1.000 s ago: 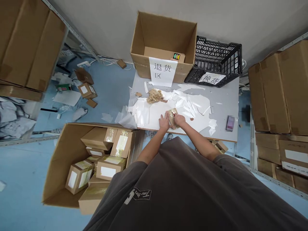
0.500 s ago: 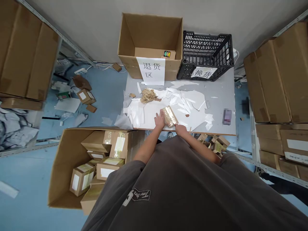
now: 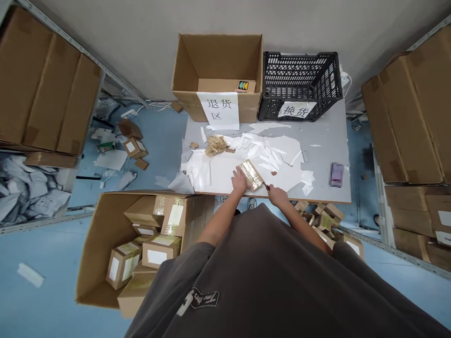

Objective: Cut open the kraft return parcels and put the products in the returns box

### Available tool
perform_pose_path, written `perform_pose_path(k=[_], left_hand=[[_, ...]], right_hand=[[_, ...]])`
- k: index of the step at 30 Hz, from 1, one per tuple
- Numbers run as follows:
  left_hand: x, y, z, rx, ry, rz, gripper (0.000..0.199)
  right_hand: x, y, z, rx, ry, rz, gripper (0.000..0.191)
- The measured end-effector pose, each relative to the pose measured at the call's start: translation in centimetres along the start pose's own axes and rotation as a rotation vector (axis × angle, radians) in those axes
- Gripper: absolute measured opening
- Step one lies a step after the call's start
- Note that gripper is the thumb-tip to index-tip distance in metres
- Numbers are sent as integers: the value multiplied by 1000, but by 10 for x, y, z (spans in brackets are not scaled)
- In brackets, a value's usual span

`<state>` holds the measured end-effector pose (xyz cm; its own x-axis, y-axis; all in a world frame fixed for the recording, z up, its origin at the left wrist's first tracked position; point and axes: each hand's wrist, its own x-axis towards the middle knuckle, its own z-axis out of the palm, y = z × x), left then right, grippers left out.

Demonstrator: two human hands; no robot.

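Note:
A small flat cardboard box (image 3: 251, 173), its top wrapped in shiny tape, lies tilted on the white paper near the table's front edge. My left hand (image 3: 239, 181) grips its left side, fingers over the edge. In my right hand (image 3: 278, 195), closed at the box's lower right corner, is a slim dark cutter with a touch of red (image 3: 267, 186); its tip meets or nearly meets the box edge. Torn white paper (image 3: 262, 149) and a crumpled brown paper wad (image 3: 216, 145) lie behind the box.
At the table's back stand a large carton (image 3: 183, 104) with a paper sign and a black plastic crate (image 3: 271, 110). A purple packet (image 3: 337, 174) lies at right. Below left is a big carton (image 3: 88, 263) of taped boxes; more boxes (image 3: 326, 218) sit below right. Shelves with cartons flank both sides.
The right hand has drawn away to the right from the box's corner, so the cutter now shows. The left hand stays on the box. The whole view has shifted slightly.

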<state>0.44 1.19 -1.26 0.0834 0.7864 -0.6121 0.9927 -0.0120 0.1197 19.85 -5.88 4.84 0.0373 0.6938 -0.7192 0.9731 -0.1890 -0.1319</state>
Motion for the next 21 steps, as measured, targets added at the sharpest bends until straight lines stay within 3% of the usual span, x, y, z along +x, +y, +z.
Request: perform_pose_path(k=[5,9,12,16,18,21], left_hand=[[-2,1,-3,31,-10,-16,137],[-9,-3,2,30,26,-82,131],[-18,-10,5,15,88,-131,120],[-28,-26,3,13,138,132,74],[-29,-34,2,34,111,242,71],[-26,-42,2,53,75,233,69]], right_hand=[[42,8,10,318,86,59,52],[85,-7,29,565,79,65,63],[111,-21,32,612,88,-10,64],[137,-44,14,522,41,-131,63],[144,-56,6,476,29,-164,62],[149,-70,-1,431,33,-185,62]])
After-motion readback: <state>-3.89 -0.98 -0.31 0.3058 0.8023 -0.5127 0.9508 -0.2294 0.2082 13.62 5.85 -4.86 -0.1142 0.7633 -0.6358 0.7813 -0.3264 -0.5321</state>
